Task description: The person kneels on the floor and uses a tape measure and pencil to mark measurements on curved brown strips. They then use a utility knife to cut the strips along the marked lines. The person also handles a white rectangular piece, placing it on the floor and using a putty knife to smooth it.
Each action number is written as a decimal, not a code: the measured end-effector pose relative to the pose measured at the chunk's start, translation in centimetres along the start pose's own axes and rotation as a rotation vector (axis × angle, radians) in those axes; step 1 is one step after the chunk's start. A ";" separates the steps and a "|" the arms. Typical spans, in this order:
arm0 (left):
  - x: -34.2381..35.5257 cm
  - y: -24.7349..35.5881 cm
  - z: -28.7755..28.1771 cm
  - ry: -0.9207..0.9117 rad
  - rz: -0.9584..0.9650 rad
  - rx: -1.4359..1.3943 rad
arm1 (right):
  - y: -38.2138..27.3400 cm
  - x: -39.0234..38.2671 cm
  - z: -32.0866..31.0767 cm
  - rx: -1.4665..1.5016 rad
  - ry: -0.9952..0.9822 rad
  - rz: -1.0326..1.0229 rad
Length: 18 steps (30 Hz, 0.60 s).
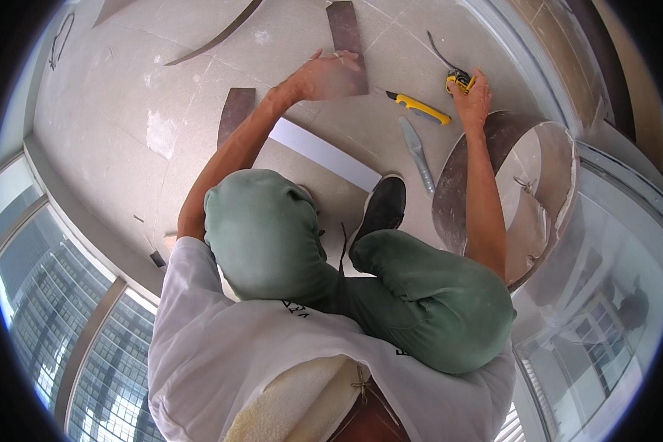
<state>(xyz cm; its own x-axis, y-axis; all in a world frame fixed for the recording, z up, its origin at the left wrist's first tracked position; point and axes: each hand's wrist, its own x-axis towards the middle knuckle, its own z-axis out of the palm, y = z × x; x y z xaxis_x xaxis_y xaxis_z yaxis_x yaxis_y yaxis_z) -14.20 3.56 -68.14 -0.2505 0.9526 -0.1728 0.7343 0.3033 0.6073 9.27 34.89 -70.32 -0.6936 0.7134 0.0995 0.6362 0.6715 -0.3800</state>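
- The left hand (pixel 318 79) reaches forward, fingers extended over the lower part of a short brown strip (pixel 344 29) on the tiled floor (pixel 221 74). A blurred patch covers part of the hand, so I cannot tell whether it grips or merely rests; laid flat like this, it could steady the piece.
- The right hand (pixel 473 96), out to the right, is closed around a yellow and black tape measure (pixel 458 79). Some blade (pixel 438 51) sticks out, curving away forward; gripping the case probably lets the blade point clear of the fingers.
- Between the arms lie a yellow utility knife (pixel 420 108) and, nearer the body, a grey pointed tool (pixel 416 155), both apparently placed within easy reach.
- A large brown coil (pixel 486 158) stands on edge beyond the right forearm, perhaps rolled because the material is long and bendy.
- A white strip (pixel 328 153) runs slantwise toward the dark shoe (pixel 381 208).
- Another brown piece (pixel 236 110) lies partly behind the left forearm.
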 end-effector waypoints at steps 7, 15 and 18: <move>-10.6 -2.0 1.7 -0.042 -0.095 0.048 | -1.4 -0.8 -1.8 -0.215 0.023 0.042; -14.4 -0.2 4.4 -0.217 -0.051 0.362 | -14.9 -4.6 5.9 0.373 -0.279 -0.167; -13.1 -0.2 4.2 -0.300 -0.023 0.412 | -16.2 -4.9 9.6 0.384 -0.287 -0.054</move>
<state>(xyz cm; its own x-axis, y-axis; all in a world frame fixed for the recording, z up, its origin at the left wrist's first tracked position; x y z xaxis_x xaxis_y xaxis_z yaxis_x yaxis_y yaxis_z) -8.42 -8.92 -69.25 -0.1218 0.8925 -0.4343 0.9338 0.2514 0.2548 -0.86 18.58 -73.51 -0.8219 0.5591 -0.1085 0.4631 0.5451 -0.6989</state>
